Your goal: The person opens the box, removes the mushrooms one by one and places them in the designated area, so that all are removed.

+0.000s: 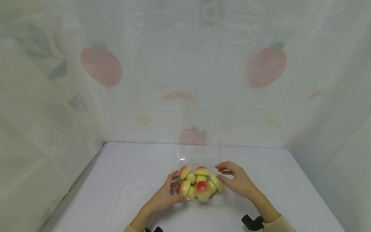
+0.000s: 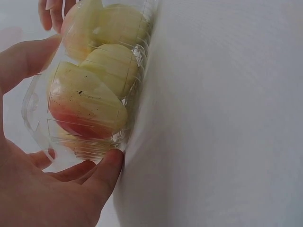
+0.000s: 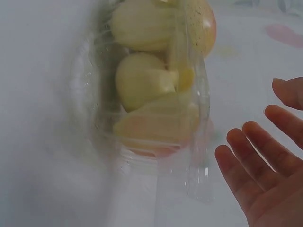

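A clear plastic clamshell box [image 1: 213, 197] stands on the table with its transparent lid [image 1: 200, 152] raised at the back. Several mushroom-shaped pieces [image 1: 203, 189], yellow-green with red-blushed caps, fill its base. In the left wrist view, dark specks dot the cap of one mushroom-shaped piece [image 2: 85, 97]. My left hand [image 1: 163, 195] grips the box's left end, thumb at the front rim and fingers around the side. Beside the right end, my right hand [image 1: 239, 180] is held with fingers extended and holds nothing. The right wrist view shows its fingers [image 3: 258, 153] apart from the box wall.
The box is on a white table [image 1: 130, 174]. Pale curtains [image 1: 162, 64] printed with red fruit hang behind it and at both sides. Black strap-like pieces [image 1: 252, 223] are by the wrists at the front.
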`<action>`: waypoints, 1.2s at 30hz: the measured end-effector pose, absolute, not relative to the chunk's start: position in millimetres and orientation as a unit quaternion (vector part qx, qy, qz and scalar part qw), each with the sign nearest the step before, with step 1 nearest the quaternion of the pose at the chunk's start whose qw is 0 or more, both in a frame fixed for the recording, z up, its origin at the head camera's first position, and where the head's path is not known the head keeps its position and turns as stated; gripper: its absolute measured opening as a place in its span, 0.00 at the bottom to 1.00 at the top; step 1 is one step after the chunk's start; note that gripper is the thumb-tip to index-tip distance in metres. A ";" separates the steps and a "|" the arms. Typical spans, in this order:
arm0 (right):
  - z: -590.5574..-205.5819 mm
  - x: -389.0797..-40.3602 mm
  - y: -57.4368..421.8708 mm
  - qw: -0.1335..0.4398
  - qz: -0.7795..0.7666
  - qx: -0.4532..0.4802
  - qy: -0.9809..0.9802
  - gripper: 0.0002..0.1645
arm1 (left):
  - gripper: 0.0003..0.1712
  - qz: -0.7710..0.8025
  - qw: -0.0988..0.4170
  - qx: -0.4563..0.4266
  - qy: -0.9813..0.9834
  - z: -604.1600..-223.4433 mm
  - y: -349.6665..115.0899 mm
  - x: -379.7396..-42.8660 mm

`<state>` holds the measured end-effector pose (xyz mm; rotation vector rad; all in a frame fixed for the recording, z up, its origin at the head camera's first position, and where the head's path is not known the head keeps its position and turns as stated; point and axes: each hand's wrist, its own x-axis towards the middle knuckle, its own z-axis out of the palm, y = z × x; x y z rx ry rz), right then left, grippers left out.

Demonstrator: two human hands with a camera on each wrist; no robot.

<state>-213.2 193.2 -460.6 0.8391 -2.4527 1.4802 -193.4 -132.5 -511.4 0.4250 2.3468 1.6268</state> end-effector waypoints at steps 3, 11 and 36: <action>-462.8 -210.3 190.7 0.074 0.492 0.295 -0.816 0.14 | 0.62 0.560 0.128 0.145 0.806 -511.0 -132.4 -192.5; -467.4 -202.7 184.0 0.050 0.493 0.330 -0.803 0.16 | 0.62 0.559 0.126 0.150 0.806 -511.0 -132.5 -191.5; -477.3 -188.6 159.8 0.037 0.448 0.361 -0.817 0.20 | 0.61 0.571 0.125 0.152 0.797 -510.6 -132.7 -190.2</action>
